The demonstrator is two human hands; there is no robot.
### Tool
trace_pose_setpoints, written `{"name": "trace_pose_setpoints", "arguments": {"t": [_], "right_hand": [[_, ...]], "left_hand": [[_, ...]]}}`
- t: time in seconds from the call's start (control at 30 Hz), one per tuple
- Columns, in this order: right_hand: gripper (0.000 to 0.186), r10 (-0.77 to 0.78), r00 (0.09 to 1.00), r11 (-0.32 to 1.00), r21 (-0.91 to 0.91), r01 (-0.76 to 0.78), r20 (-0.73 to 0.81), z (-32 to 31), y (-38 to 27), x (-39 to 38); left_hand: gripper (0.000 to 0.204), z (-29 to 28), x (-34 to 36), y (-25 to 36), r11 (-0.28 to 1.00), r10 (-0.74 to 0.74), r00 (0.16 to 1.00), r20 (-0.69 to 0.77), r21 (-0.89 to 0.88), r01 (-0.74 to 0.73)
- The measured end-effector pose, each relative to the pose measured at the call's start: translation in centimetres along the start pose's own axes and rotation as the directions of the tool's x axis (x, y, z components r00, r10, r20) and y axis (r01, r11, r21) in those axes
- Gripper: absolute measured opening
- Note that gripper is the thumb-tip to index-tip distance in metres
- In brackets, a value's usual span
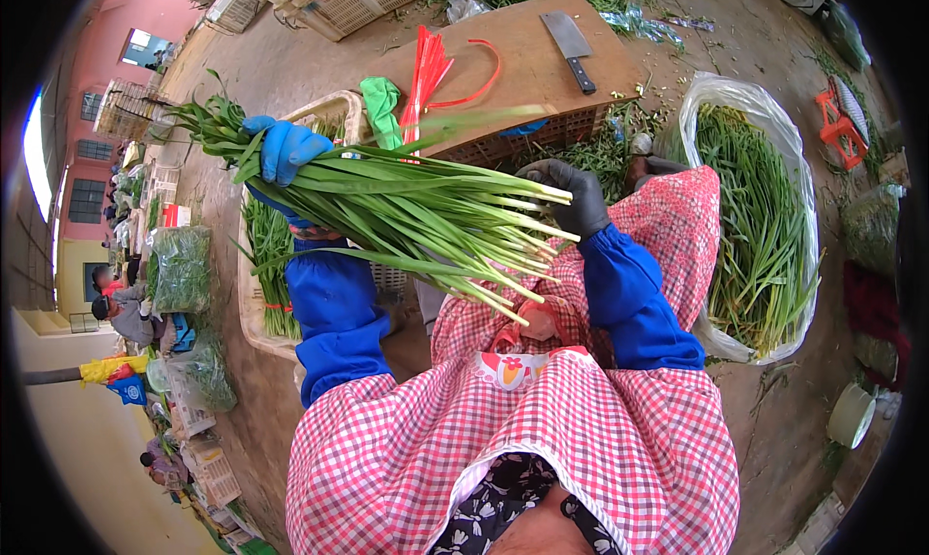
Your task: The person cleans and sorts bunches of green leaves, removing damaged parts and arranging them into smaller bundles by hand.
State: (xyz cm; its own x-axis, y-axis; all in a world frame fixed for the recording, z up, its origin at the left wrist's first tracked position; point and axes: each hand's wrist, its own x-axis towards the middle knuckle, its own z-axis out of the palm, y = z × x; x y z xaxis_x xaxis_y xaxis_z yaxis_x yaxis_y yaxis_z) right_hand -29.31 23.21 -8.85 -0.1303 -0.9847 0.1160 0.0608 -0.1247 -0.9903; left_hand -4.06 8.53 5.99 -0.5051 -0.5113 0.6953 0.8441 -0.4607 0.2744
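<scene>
A thick bunch of garlic chives (416,211) lies slantwise across the air above my lap, its leaf tips to the left and its pale stem ends to the right. My left hand (287,151), in a blue glove, is closed round the leafy part. At the pale ends, my right hand (573,195), in a dark grey glove, has its fingers curled against the upper stems; the fingertips are partly hidden. A blurred green leaf streaks above the bunch. Under my left arm stands a cream plastic crate (254,308) with more chives, some tied with a red band.
Ahead, a brown board (527,57) bears a cleaver (569,50), red ties (426,76) and a green cloth (381,98). On the right sits a clear-bagged container (808,216) full of chives. Farther off are a red stool (840,129), a white bucket (852,416) and other people at left.
</scene>
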Motion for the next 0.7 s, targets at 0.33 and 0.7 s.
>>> {"name": "trace_pose_setpoints", "arguments": {"t": [0.33,0.7], "right_hand": [[0.051,-0.282,0.952,0.847,-0.497,0.189,-0.118,-8.8,-1.2,-0.6],[0.021,0.019,0.985,0.970,0.236,-0.060,0.173,-0.9,-5.3,0.0]], "left_hand": [[0.024,3.2,2.3,0.6,0.998,-0.030,0.993,0.113,0.055,0.024],[0.033,2.2,2.0,-0.4,0.994,0.082,0.988,-0.128,0.084,-0.072]]}}
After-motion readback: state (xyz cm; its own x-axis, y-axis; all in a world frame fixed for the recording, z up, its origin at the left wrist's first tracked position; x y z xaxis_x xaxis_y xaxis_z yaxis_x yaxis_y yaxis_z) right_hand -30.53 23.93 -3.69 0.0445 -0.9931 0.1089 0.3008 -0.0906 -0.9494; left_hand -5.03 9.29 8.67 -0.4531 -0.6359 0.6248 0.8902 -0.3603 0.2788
